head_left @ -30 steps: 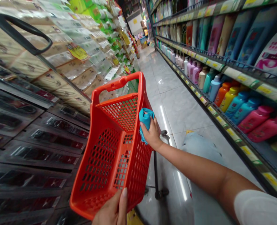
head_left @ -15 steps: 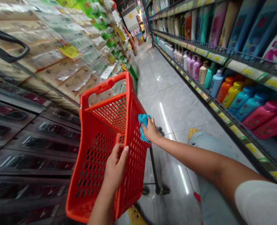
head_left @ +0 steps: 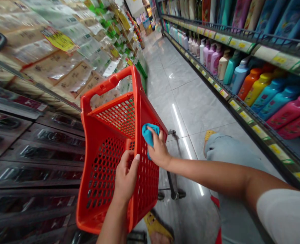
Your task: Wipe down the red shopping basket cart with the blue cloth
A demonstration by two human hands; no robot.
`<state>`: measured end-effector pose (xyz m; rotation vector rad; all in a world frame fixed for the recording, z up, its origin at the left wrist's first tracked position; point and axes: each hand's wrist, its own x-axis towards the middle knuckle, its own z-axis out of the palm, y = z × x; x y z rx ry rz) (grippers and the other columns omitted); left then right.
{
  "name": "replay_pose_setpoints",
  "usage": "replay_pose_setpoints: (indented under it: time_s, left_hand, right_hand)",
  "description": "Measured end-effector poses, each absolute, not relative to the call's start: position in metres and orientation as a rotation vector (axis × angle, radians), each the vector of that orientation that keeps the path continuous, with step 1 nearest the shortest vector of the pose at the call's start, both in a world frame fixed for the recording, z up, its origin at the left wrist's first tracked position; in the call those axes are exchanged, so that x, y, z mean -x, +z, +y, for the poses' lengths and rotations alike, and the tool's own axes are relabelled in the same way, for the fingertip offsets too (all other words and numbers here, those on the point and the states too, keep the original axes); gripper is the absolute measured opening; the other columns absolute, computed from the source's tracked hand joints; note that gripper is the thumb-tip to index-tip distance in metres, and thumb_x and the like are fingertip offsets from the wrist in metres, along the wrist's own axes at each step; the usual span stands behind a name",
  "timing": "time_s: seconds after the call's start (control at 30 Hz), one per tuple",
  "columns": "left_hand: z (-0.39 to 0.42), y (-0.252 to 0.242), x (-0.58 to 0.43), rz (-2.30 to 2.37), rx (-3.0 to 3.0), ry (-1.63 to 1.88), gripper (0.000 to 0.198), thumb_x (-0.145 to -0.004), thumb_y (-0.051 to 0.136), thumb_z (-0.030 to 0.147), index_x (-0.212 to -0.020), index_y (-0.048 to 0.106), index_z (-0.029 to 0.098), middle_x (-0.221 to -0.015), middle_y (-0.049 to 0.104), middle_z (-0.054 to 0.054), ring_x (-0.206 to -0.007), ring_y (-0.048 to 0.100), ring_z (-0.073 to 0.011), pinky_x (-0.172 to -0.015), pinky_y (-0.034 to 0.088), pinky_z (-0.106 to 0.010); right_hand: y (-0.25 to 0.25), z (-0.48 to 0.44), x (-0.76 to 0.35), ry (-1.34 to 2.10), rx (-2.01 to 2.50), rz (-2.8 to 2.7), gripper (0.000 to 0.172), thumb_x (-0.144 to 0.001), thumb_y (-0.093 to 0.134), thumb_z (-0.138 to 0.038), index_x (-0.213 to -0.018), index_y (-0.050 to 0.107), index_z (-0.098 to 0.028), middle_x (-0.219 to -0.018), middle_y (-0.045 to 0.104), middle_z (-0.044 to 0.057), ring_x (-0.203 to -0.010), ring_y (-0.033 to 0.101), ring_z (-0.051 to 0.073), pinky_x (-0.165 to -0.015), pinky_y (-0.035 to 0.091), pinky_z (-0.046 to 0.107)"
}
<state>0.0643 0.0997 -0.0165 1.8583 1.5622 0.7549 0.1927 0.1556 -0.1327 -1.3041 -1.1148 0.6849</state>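
Your right hand (head_left: 159,150) has a narrow grip on the blue cloth (head_left: 147,135), pressed to the rim of the tilted red basket (head_left: 101,169) at 7 o'clock. Your left hand (head_left: 125,178) holds the basket's side, higher than its earlier spot on the bottom rim.

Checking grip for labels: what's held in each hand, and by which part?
Left hand grips the red basket by its side rim; right hand holds a blue cloth, bunched, pressing it against that same side.
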Motion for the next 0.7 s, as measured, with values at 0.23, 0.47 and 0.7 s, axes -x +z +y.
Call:
replay_pose_setpoints:
  time_s: [0.23,0.47,0.7]
  left_hand:
    - [0.1,-0.014,-0.067,1.537,-1.851,0.755,0.03,-0.089,0.057,0.05,-0.088,0.057,0.019,-0.076,0.054,0.003,-0.072,0.051,-0.0136,-0.068,0.041,-0.025]
    - [0.1,-0.014,-0.067,1.545,-1.863,0.751,0.029,-0.087,0.057,0.048,-0.087,0.056,0.019,-0.076,0.054,0.002,-0.072,0.05,-0.0143,-0.068,0.041,-0.025]
    - [0.101,-0.016,-0.063,1.517,-1.853,0.775,0.027,-0.087,0.058,0.046,-0.089,0.057,0.019,-0.077,0.054,0.002,-0.074,0.051,-0.0142,-0.07,0.042,-0.025]
  right_hand:
    - [-0.152,0.148,-0.189,0.838,1.549,-0.947,0.065,-0.077,0.048,-0.004,-0.141,0.05,-0.014,-0.135,0.047,0.018,-0.13,0.053,0.03,-0.117,0.04,0.052]
    - [-0.169,0.128,-0.181,0.813,1.348,-1.154,0.069,-0.079,0.048,-0.005,-0.146,0.045,-0.021,-0.143,0.044,0.015,-0.133,0.052,0.024,-0.119,0.039,0.046]
    - [-0.155,0.077,-0.163,0.887,1.395,-1.113,0.07,-0.075,0.05,-0.004,-0.144,0.044,-0.019,-0.138,0.049,0.016,-0.135,0.051,0.026,-0.119,0.039,0.046]
